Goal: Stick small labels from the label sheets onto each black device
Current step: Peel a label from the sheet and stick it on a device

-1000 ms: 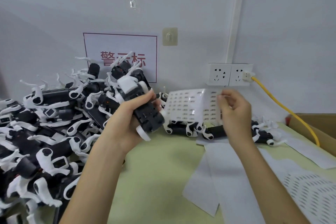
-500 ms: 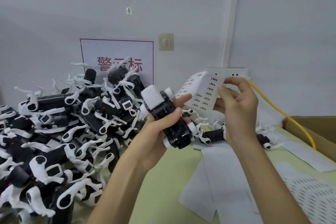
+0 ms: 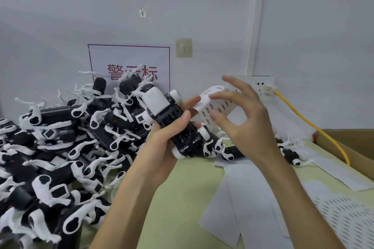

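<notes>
In the head view the left hand (image 3: pixel 162 147) is curled round a black plastic device with white caps (image 3: pixel 178 125), gripping it tilted above the pale green worktop (image 3: pixel 182 204). It is just right of a heap of black devices with white straps (image 3: pixel 60 143), which runs off the left and bottom edges, so its number cannot be told. A curled white label sheet with rows of small dark labels (image 3: pixel 219 105) stands just behind the held device. A left fingertip touches its edge, but both hands hide how it is held. The right hand (image 3: pixel 251 127) is in front of the sheet, fingers spread and loosely bent, thumb and forefinger apart over the rows. Its fingertips are blurred, and whether they nip a label cannot be told. The print is too small to read. White backing sheets (image 3: pixel 232 204) lie on the worktop under the right forearm, and a perforated white sheet (image 3: pixel 348 220) is cut off at the lower right corner. A brown cardboard box (image 3: pixel 356 143) is cut off at the right edge. A yellow cable (image 3: pixel 299 119) runs from a white wall socket (image 3: pixel 261 85), which the raised fingers partly cover. The heap hides the lower part of a white sign with red characters (image 3: pixel 131 56).
</notes>
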Tool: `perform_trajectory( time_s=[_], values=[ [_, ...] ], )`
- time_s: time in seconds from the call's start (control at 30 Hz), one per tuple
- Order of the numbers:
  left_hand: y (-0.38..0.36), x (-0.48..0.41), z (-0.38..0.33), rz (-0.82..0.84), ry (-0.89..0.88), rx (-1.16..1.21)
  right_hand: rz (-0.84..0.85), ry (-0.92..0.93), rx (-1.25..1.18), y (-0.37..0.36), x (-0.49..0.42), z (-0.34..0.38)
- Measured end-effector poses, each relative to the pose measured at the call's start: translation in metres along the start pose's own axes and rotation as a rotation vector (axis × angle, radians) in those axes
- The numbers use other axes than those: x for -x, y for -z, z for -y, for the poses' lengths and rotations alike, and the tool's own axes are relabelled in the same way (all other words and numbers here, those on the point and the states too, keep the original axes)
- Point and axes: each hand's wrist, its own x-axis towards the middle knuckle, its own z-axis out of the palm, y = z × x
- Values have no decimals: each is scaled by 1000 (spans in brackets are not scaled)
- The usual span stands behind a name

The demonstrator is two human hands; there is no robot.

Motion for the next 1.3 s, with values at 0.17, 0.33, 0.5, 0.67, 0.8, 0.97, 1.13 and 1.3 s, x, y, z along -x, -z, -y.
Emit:
perform_trajectory(
  time_s=[0.17,0.33,0.5,0.67,0.8,0.97,1.13,1.3],
  values=[
    [1,0,-2,25,-4,30,6,3,-1,0,1,1],
    [-1,1,-2,77,-18,46,1,-15,14,2,1,1],
    [-3,1,-3,76,20,104,17,-37,-10,2,0,0],
    [-4,2,-6,90,47,141,42,-60,-35,1,0,0],
    [-5,2,-9,55,34,141,56,-67,-11,0,0,3],
    [-3,1,-9,14,26,131,153,-47,-37,3,-1,4],
    [0,0,-6,-46,35,17,155,-22,-77,6,0,4],
    [3,-2,-9,-81,21,-160,146,7,-51,8,2,2]
  ],
)
